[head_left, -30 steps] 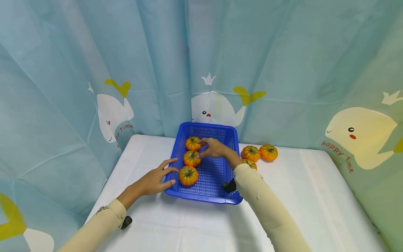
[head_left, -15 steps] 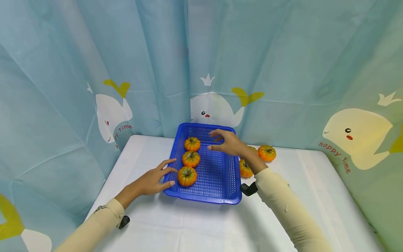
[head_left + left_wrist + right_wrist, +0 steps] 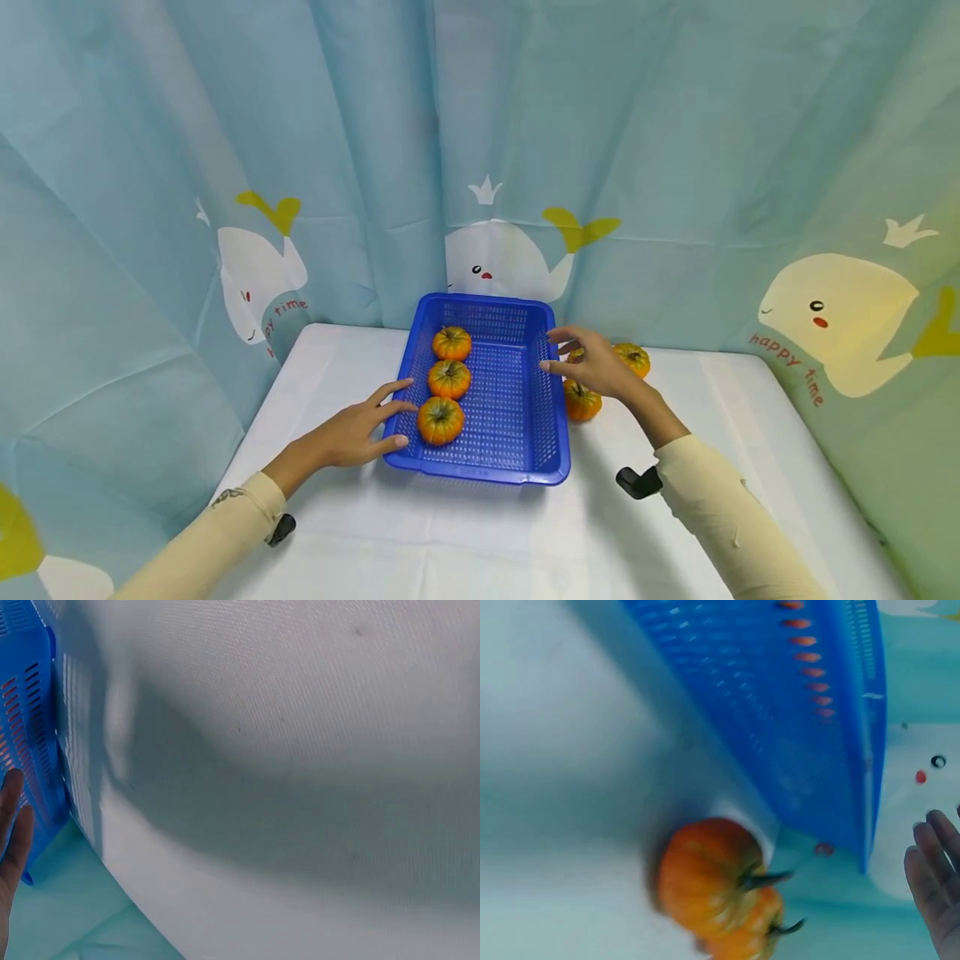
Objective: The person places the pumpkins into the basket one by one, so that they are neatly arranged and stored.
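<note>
A blue perforated plastic basket [image 3: 498, 479] holds three small orange pumpkins in a column along its left side: a far one [image 3: 452, 342], a middle one [image 3: 449, 379] and a near one [image 3: 440, 420]. My left hand [image 3: 352, 433] rests at the basket's left rim with fingers spread, thumb towards the near corner. My right hand [image 3: 592, 362] hovers by the right rim, holding nothing, thumb and fingers apart. Around it are three more pumpkins on the table: a near one [image 3: 582, 402], one mostly hidden behind the hand, and one farther right [image 3: 632, 359].
A white cloth covers the table [image 3: 480, 542]. Pale blue curtains [image 3: 675, 167] printed with whales hang right behind the table and along its sides. Dark camera mounts [image 3: 637, 482] stick out from both wrists.
My right hand has moved right, from over the pumpkins in the basket to above those outside its right rim. My left hand stays at the left rim.
</note>
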`<action>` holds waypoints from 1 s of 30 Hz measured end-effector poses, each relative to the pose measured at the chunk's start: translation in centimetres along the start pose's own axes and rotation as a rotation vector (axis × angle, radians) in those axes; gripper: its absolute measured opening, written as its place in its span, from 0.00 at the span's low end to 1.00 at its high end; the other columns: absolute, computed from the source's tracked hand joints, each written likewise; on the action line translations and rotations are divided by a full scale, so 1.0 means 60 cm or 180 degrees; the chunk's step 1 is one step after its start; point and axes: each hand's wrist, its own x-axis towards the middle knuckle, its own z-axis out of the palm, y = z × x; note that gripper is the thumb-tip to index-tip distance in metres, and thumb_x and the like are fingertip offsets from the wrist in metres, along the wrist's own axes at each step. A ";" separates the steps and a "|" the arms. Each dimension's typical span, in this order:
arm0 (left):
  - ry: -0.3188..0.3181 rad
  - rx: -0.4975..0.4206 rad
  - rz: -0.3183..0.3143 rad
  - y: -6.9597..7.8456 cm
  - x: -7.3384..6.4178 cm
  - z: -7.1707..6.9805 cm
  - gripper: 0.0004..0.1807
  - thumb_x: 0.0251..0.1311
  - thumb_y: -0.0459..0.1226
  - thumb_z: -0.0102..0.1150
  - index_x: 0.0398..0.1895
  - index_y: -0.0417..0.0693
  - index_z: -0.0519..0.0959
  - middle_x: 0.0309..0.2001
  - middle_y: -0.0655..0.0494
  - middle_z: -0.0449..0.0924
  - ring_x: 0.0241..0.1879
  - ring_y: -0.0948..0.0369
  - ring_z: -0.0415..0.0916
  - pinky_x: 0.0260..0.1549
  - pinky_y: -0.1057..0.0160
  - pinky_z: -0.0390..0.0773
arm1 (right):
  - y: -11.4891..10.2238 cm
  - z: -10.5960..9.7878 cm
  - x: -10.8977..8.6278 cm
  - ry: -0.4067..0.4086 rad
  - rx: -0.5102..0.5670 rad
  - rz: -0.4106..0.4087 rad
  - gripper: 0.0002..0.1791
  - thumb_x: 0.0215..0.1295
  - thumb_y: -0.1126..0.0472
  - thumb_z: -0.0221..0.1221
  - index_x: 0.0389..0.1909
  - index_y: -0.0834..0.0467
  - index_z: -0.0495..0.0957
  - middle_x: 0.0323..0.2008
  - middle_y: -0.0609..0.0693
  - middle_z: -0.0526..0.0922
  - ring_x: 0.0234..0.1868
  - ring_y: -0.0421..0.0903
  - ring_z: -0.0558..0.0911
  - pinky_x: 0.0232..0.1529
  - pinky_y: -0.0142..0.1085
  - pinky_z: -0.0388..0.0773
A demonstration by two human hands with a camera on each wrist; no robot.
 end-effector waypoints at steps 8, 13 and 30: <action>-0.0050 0.0018 0.0035 -0.002 -0.004 -0.006 0.30 0.68 0.55 0.55 0.71 0.59 0.70 0.81 0.56 0.44 0.58 0.45 0.79 0.54 0.39 0.78 | 0.046 0.004 -0.037 0.0272 -0.0008 0.0184 0.34 0.61 0.49 0.70 0.63 0.61 0.72 0.59 0.63 0.79 0.58 0.65 0.79 0.57 0.58 0.78; -0.0070 0.0032 -0.0003 -0.003 -0.005 -0.007 0.30 0.68 0.56 0.56 0.71 0.60 0.70 0.81 0.57 0.45 0.59 0.44 0.78 0.54 0.38 0.78 | 0.073 0.018 -0.054 0.0361 0.0051 0.0235 0.36 0.59 0.48 0.72 0.62 0.63 0.73 0.60 0.64 0.78 0.60 0.65 0.77 0.58 0.61 0.77; -0.0123 0.0021 0.0010 0.001 0.001 -0.006 0.31 0.68 0.59 0.53 0.70 0.60 0.70 0.81 0.56 0.44 0.57 0.45 0.79 0.53 0.40 0.80 | 0.158 0.059 -0.096 0.0651 -0.0257 0.0459 0.40 0.56 0.56 0.73 0.64 0.71 0.69 0.60 0.71 0.75 0.57 0.70 0.76 0.56 0.62 0.75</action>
